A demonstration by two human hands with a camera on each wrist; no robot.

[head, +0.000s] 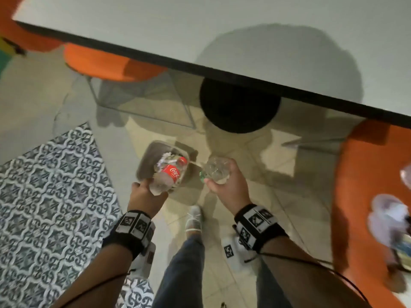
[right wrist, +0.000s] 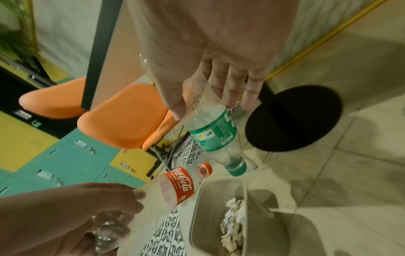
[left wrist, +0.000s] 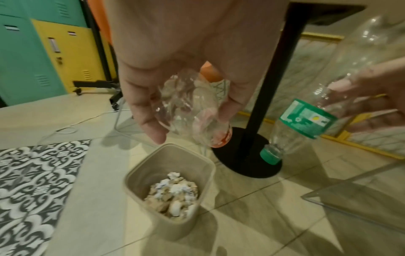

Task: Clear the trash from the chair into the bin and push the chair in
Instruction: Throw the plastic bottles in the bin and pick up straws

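Observation:
A beige square bin (head: 146,156) stands on the floor with crumpled paper (left wrist: 173,195) in its bottom. My left hand (head: 144,192) grips the base of a clear Coca-Cola bottle (head: 171,173) with a red label, tilted cap-down over the bin's mouth. My right hand (head: 226,181) grips a clear bottle with a green label (right wrist: 212,133), cap down, just right of the bin (right wrist: 197,207) and above the floor. An orange chair (head: 364,174) at the right edge carries blurred pale wrappers (head: 387,216).
A white table (head: 244,41) with a black edge spans the top, on a black round pedestal base (head: 240,107) just beyond the bin. Another orange chair (head: 100,63) sits tucked under it at the left. Patterned floor tiles (head: 44,196) lie left; my foot (head: 195,216) is below the bin.

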